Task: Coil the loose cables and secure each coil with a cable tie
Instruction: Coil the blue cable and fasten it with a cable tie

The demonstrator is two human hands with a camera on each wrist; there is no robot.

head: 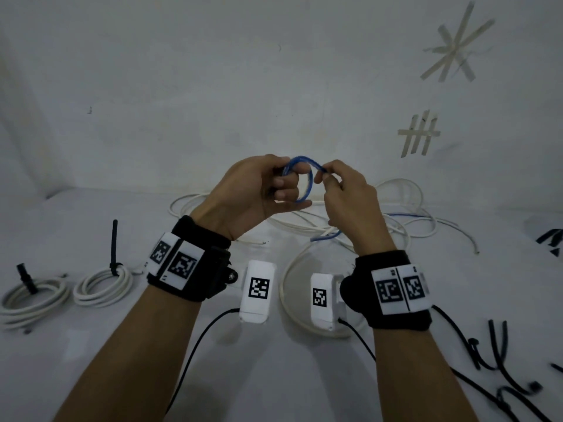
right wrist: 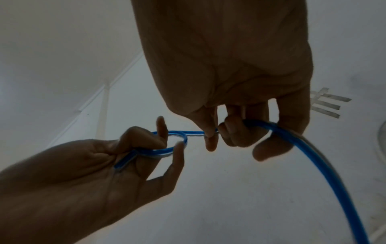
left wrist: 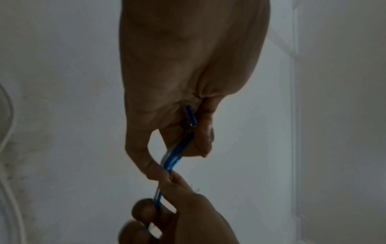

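Tape marks (head: 419, 134) on the wall (head: 182, 86) — asterisk (head: 454, 47) above.

Bare forearms; each wrist wears a black strap (head: 195, 263) bearing white fiducial-marker plates (head: 402, 289), with a white marker-tagged camera pod (head: 257, 290) beside the strap, trailing a black cable (head: 195, 345).

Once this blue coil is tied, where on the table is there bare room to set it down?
Bare table lies behind the two tied white coils, left of the loose white cables. Another bare patch lies near you between your forearms. It is crowded beneath the blue cable, and at the black cable ties on the right.
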